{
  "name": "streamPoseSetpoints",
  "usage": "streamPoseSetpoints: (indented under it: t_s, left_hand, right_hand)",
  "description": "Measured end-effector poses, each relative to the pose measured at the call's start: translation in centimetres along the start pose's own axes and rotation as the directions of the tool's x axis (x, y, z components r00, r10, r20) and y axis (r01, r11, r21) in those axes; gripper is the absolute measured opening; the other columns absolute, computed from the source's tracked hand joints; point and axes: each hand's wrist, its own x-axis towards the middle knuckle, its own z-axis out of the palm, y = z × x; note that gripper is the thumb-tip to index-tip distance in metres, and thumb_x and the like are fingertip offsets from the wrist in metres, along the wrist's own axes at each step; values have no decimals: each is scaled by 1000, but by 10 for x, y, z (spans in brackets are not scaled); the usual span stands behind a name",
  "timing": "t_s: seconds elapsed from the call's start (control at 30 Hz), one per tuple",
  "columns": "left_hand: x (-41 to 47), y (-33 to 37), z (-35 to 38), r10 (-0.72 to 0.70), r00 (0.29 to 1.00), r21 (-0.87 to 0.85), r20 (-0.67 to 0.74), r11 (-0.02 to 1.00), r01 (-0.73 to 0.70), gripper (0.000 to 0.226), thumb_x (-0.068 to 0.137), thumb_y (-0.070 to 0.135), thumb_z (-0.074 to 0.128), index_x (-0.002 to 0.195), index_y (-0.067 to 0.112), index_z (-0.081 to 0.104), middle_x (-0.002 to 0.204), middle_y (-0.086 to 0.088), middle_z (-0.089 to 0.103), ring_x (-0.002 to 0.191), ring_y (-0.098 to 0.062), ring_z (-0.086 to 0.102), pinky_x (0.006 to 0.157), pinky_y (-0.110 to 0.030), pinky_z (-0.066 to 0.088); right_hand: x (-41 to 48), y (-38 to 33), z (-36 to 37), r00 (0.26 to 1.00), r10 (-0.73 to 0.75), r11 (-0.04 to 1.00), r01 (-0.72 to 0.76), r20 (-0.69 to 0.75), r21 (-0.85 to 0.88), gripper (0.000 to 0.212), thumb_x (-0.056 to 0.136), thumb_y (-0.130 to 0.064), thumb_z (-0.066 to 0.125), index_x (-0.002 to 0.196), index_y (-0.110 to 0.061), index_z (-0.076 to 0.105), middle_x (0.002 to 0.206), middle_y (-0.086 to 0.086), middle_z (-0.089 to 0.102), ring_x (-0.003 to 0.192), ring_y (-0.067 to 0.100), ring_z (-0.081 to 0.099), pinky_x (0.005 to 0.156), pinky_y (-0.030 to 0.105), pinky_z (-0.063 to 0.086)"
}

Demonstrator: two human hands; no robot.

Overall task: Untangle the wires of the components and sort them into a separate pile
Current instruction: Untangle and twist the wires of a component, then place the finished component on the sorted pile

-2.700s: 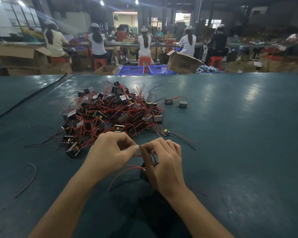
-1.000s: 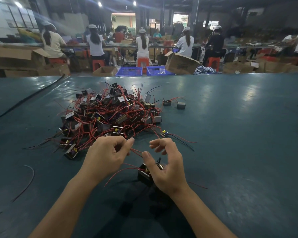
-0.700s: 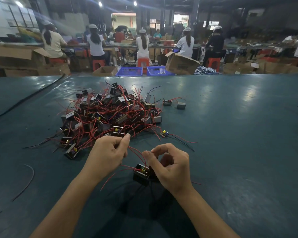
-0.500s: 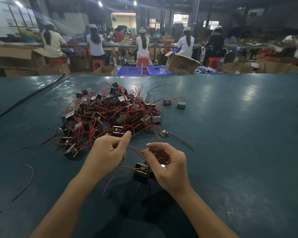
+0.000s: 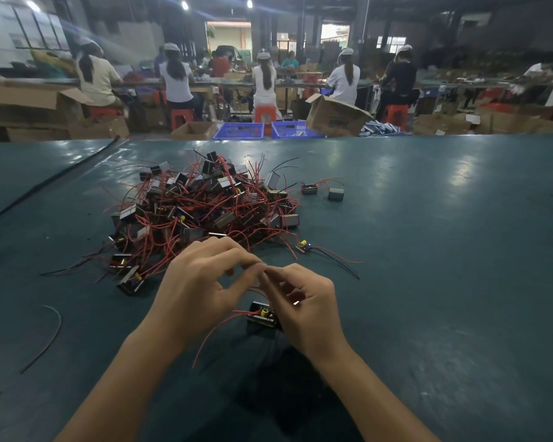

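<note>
The dark green desk [image 5: 428, 266] fills the view, with a workshop of seated workers and cartons beyond its far edge.

A pile [image 5: 205, 205] of small block components, snarled in red wires, is found left of centre, toward the far edge.

Both hands are held between the pile and the near edge, about midway along it. The left hand [image 5: 198, 288] and right hand [image 5: 304, 309] are met at the fingertips, each with thumb and forefinger closed on a thin red wire [image 5: 256, 290]; the other fingers are curled.

One component [image 5: 262, 317], with a yellow part on top, is seen just under the right hand. Whether it rests on the desk cannot be told. A red lead [image 5: 209, 338] is trailed from it toward the near edge.

Two strays [image 5: 309, 189] are noted just right of the pile, and a small board [image 5: 302, 245] with thin leads at its near right.

One loose wire [image 5: 50, 333] is recorded near the left edge.
</note>
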Motion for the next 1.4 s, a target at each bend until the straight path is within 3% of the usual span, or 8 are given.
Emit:
streamPoseSetpoints:
  t_s: [0.23,0.43,0.6,0.73,0.83,0.97,1.1,1.4]
  left_hand:
    - [1,-2,0,2,1000,132,24,991,-5,30,92,40,54,76,18,68,74,11,61,66,-10,53,62,-34,45]
    - [-1,8,10,-176,982,135,-67,974,183,37,93,39,48,63,18,56,61,12,50,61,-10,44,52,-29,40]
    - [0,0,10,-320,945,-68,-72,947,315,52,93,51,48,56,15,53,54,5,51,52,-15,49,48,-41,43]
    - [-3,-13,11,-499,861,-365,-103,824,434,66,93,64,32,54,17,57,52,-1,56,47,-11,50,50,-34,42]
    - [-11,-32,15,-610,785,-473,-108,726,500,72,91,68,25,54,18,61,54,-3,59,49,-9,52,56,-29,42]
    - [-28,-45,25,-600,792,-309,-115,779,545,72,91,68,22,51,22,60,46,-1,56,46,-11,55,55,-34,47]
    - [-38,-56,33,-575,814,-228,-80,806,546,69,92,65,22,49,23,58,43,3,53,42,-15,53,52,-40,50]
    - [-44,-63,43,-586,809,-213,-47,797,565,73,89,71,22,48,22,58,45,3,55,41,-13,52,51,-32,45]
  right_hand:
    - [0,1,2,994,-107,992,105,-24,-71,10,89,-14,69,96,-11,76,76,-10,62,64,1,55,60,14,41]
    - [-2,1,4,978,-208,962,203,-10,-181,12,89,-10,71,97,-3,75,84,3,67,64,7,57,57,22,48]
    - [-5,1,2,985,-137,970,154,100,-189,20,89,-21,70,101,-6,75,87,1,70,66,8,61,59,24,51]
    - [-3,4,1,977,-165,958,191,134,-214,18,89,-14,70,103,-4,75,84,2,69,70,9,62,63,23,52]
    - [6,6,-6,985,-168,957,171,33,-234,16,89,-13,70,101,-4,75,81,-2,66,68,5,60,62,23,51]
    - [30,10,-35,980,-31,993,8,-196,-120,8,89,-13,69,95,-11,74,74,-1,64,53,11,63,52,31,54]
    - [62,23,-75,916,53,991,-97,-397,-93,4,91,-16,68,89,-17,71,65,11,64,46,9,61,48,23,51]
    - [107,73,-145,832,156,935,-297,-532,-192,22,94,-20,64,97,0,71,68,12,64,50,18,59,60,39,57]
